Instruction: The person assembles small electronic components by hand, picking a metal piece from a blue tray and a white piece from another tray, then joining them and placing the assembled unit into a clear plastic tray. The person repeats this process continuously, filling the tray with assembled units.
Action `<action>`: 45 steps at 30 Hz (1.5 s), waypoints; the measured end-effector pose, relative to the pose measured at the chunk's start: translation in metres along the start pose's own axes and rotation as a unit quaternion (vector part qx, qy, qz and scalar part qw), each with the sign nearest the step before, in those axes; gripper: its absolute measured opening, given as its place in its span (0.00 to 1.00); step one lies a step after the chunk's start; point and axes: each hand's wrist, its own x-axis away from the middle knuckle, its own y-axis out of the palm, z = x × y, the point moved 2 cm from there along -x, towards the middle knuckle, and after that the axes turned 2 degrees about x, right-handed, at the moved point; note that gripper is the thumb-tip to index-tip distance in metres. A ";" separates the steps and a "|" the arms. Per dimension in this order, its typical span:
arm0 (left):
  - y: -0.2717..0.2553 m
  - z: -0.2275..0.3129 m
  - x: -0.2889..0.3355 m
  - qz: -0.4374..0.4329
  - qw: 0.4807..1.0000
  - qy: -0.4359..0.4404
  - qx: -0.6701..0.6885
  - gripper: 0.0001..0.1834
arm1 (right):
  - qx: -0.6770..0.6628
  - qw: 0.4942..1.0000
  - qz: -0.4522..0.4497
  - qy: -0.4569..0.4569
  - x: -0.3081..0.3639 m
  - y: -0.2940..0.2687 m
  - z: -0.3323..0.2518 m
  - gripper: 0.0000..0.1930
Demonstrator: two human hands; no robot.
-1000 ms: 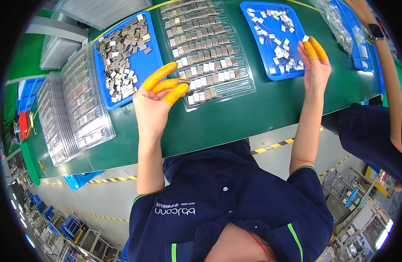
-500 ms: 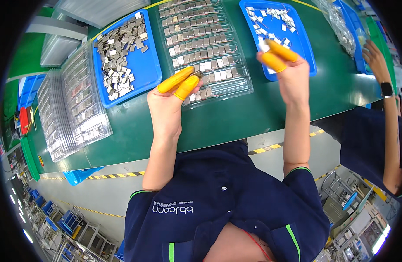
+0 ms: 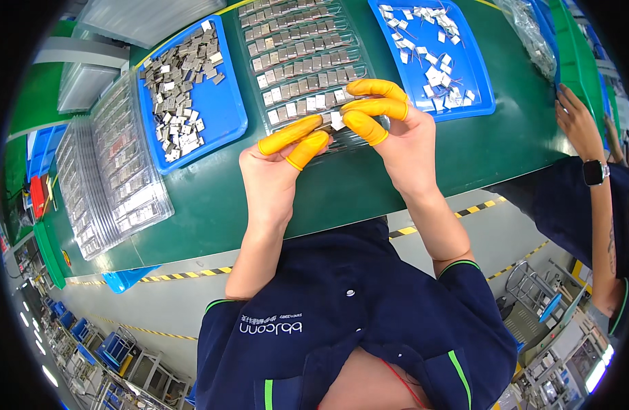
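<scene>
Yellow finger cots cover the thumb and fingertips of both my hands, which meet over the near end of a clear compartment tray [image 3: 361, 49] with rows of small metal pieces. My left hand [image 3: 273, 171] pinches a small grey metal piece [image 3: 326, 124], mostly hidden by the fingers. Between the thumb and fingers of my right hand [image 3: 406, 147] is a small white piece [image 3: 337, 120], held against the metal one. Whether the two are joined I cannot tell.
A blue tray [image 3: 222, 116] of loose metal pieces lies on the left, beside stacked clear trays [image 3: 96, 198]. Another blue tray [image 3: 470, 65] at right bears white wired pieces. Farther right, a co-worker's hand [image 3: 579, 126] is near a green bin [image 3: 575, 51].
My right hand has come left and down from the right blue tray with a white piece, meeting my left hand. The left hand has shifted slightly right. The co-worker's hand has lowered.
</scene>
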 end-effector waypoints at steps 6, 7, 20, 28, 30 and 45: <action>-0.001 -0.001 0.002 0.005 1.000 0.000 -0.011 0.14 | 0.132 0.989 0.001 -0.058 0.002 0.000 -0.010 0.07; -0.001 -0.003 0.003 0.008 1.000 0.011 -0.018 0.14 | 0.160 0.984 -0.004 -0.076 0.002 0.000 -0.011 0.07; -0.012 0.006 0.032 -0.163 0.986 0.037 -0.028 0.10 | -0.192 0.948 -0.177 0.184 0.038 -0.001 -0.017 0.14; -0.006 -0.009 0.034 -0.014 0.999 -0.001 0.043 0.14 | 0.212 0.974 -0.060 -0.053 0.044 0.006 -0.040 0.12; -0.015 -0.004 0.032 0.013 0.999 0.043 -0.013 0.14 | 0.246 0.965 -0.047 -0.079 0.039 0.006 -0.035 0.11; -0.101 0.048 0.006 0.162 0.962 0.161 -0.149 0.16 | 0.477 0.851 -0.092 -0.200 0.023 0.003 0.005 0.09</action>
